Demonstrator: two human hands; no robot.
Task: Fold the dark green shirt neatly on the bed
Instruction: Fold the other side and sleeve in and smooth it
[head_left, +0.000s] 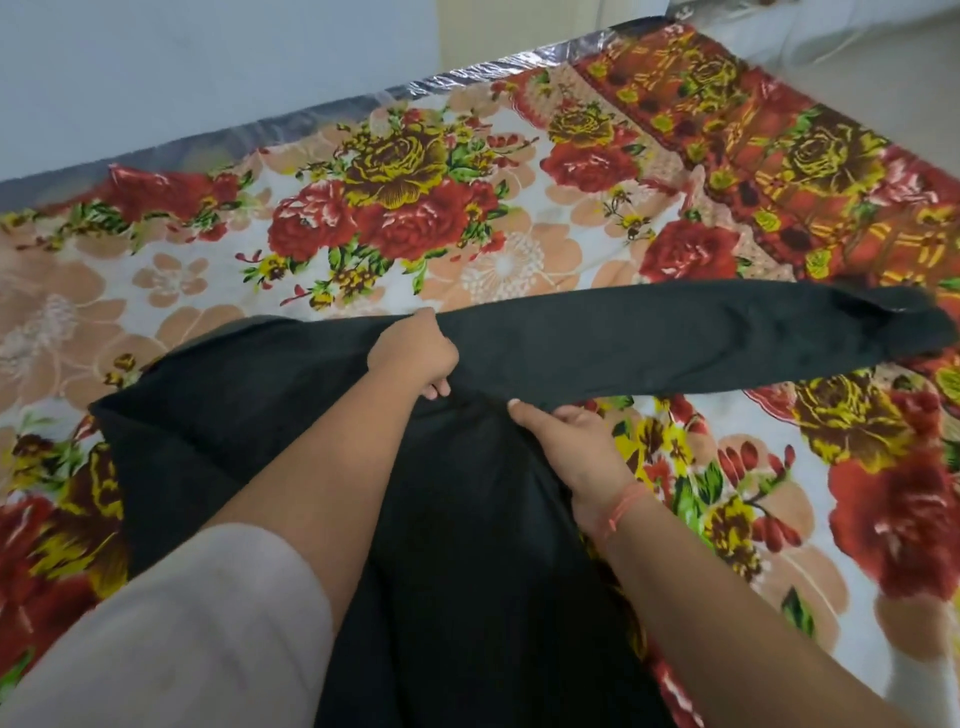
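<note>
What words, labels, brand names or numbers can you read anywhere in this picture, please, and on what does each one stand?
No text can be read in this view.
The dark green shirt shows no label, logo or print on the cloth in view.
The floral bedsheet bears only flowers and patterns, no lettering.
The red thread on the right wrist carries no writing.
</note>
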